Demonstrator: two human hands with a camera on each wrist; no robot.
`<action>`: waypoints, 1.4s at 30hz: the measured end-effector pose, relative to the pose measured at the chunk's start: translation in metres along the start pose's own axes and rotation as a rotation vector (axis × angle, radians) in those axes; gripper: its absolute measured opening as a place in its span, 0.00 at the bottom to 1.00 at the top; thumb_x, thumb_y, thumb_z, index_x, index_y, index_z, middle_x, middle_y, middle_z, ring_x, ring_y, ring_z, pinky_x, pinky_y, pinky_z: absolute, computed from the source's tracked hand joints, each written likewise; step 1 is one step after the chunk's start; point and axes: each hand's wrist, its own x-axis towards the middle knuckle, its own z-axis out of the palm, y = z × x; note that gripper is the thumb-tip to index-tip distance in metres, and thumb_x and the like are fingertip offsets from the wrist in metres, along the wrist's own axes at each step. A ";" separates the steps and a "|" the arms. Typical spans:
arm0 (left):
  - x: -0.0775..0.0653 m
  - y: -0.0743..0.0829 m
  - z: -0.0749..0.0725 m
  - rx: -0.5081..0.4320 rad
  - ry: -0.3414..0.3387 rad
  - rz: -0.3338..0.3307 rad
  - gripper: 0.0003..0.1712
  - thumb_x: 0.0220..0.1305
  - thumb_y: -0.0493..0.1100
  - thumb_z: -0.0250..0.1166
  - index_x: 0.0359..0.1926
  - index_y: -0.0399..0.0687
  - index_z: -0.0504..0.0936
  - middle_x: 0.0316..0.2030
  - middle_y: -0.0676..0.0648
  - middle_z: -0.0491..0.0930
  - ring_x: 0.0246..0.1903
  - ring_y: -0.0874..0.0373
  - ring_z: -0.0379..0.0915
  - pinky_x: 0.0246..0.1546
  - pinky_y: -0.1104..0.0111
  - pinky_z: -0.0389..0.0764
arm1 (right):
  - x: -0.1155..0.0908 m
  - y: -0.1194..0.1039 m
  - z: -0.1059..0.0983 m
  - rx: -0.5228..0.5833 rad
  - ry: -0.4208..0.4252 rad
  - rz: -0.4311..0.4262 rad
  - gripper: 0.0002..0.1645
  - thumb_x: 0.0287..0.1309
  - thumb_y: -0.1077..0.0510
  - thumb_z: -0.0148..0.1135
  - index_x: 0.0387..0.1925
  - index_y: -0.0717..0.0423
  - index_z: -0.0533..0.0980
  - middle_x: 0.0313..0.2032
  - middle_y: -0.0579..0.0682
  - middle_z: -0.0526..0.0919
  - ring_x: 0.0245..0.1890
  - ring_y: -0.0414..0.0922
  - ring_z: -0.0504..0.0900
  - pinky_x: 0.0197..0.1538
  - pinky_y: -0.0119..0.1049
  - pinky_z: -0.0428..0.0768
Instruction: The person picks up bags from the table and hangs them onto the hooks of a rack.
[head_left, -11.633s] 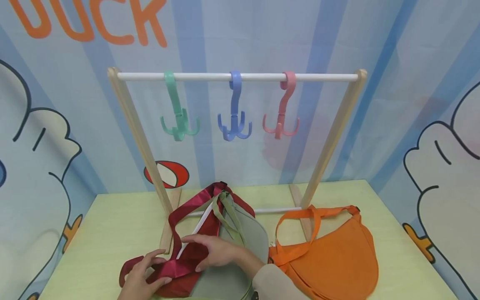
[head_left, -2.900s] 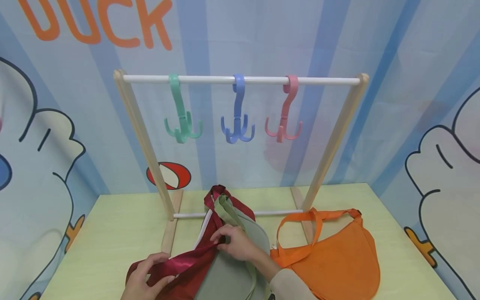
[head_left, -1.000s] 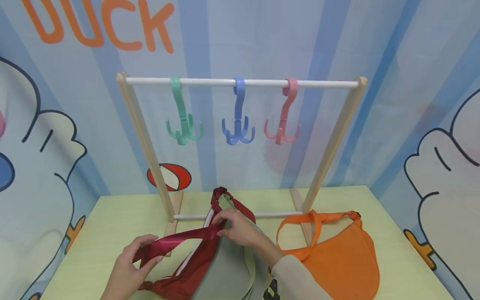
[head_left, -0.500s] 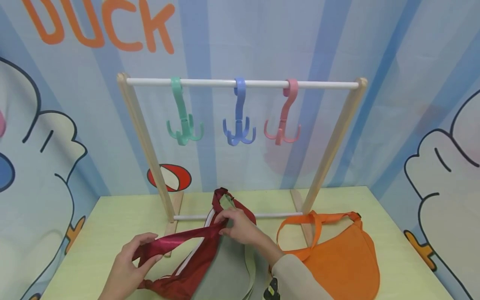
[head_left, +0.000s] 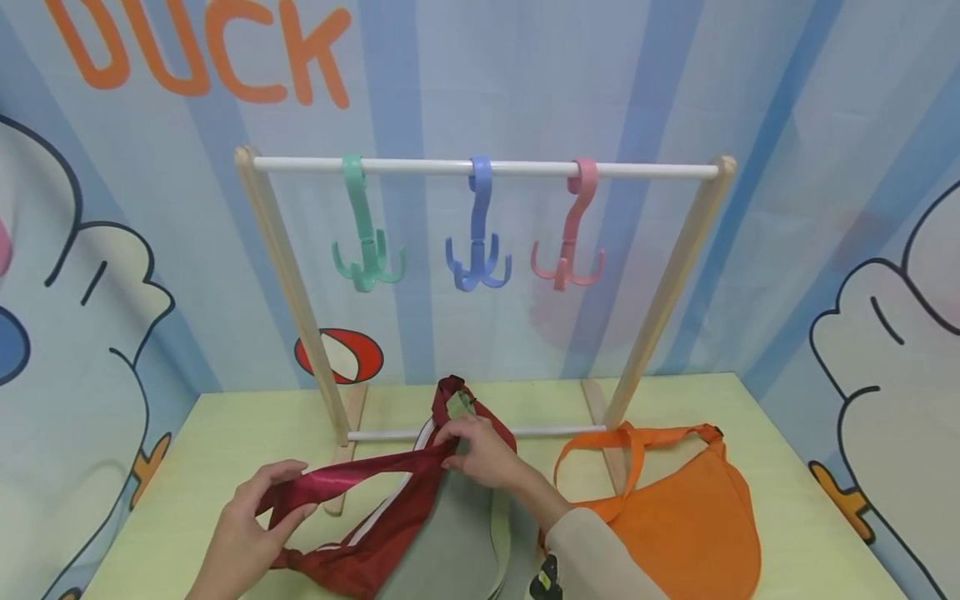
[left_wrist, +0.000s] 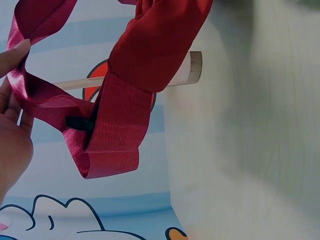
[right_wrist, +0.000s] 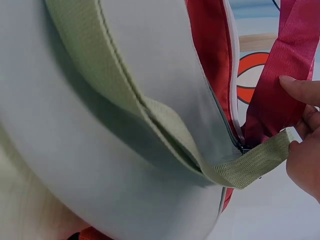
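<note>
A dark red shoulder bag [head_left: 401, 521] with a white zip lies on the table, partly over a grey-green bag [head_left: 457, 533]. My left hand [head_left: 243, 521] holds the far-left part of the red strap [head_left: 341, 477] between thumb and fingers. Near the bag's upper part, my right hand [head_left: 483, 454] pinches the same strap, which stretches raised between both hands. The left wrist view shows a black slider [left_wrist: 80, 123] on the strap's loop. In the right wrist view, the green strap [right_wrist: 260, 160] of the grey-green bag runs up to my right hand; whether it is gripped too is unclear.
An orange bag [head_left: 682, 517] lies at the right. Behind stands a wooden rack with a white rail [head_left: 300, 164], bearing a green hook [head_left: 366, 250], a blue hook [head_left: 478, 250] and a pink hook [head_left: 568, 242]. A printed cloth backdrop [head_left: 510, 333] closes the rear.
Earlier the red strap lay low across the bags with both hands close on it; now it is lifted and stretched leftward. During the last second my left hand has shifted slightly left.
</note>
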 end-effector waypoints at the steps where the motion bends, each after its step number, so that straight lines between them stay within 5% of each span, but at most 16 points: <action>1: 0.000 0.000 0.000 -0.003 0.003 0.002 0.31 0.35 0.24 0.73 0.45 0.41 0.75 0.38 0.49 0.78 0.33 0.66 0.71 0.33 0.83 0.72 | 0.000 0.000 0.000 0.000 0.001 -0.001 0.12 0.44 0.70 0.67 0.34 0.59 0.78 0.35 0.49 0.80 0.44 0.47 0.74 0.56 0.47 0.61; 14: 0.003 0.002 -0.004 0.006 -0.008 -0.030 0.30 0.38 0.26 0.73 0.46 0.42 0.75 0.40 0.47 0.77 0.32 0.66 0.72 0.33 0.82 0.73 | 0.001 0.007 0.005 0.003 0.028 -0.044 0.13 0.44 0.72 0.66 0.35 0.60 0.79 0.36 0.50 0.80 0.44 0.48 0.74 0.52 0.42 0.68; 33: 0.000 -0.002 -0.006 0.034 0.001 -0.051 0.30 0.38 0.25 0.73 0.46 0.42 0.75 0.40 0.47 0.77 0.33 0.67 0.71 0.33 0.83 0.72 | -0.002 0.009 0.003 0.077 0.072 0.008 0.11 0.44 0.70 0.68 0.32 0.59 0.79 0.38 0.51 0.78 0.40 0.46 0.73 0.39 0.38 0.74; 42: 0.001 -0.003 -0.009 0.030 0.015 -0.033 0.30 0.37 0.25 0.73 0.45 0.41 0.75 0.39 0.47 0.77 0.33 0.68 0.71 0.33 0.84 0.72 | -0.001 0.013 0.001 0.058 0.079 -0.015 0.11 0.44 0.70 0.68 0.33 0.60 0.78 0.38 0.52 0.79 0.42 0.47 0.73 0.45 0.35 0.72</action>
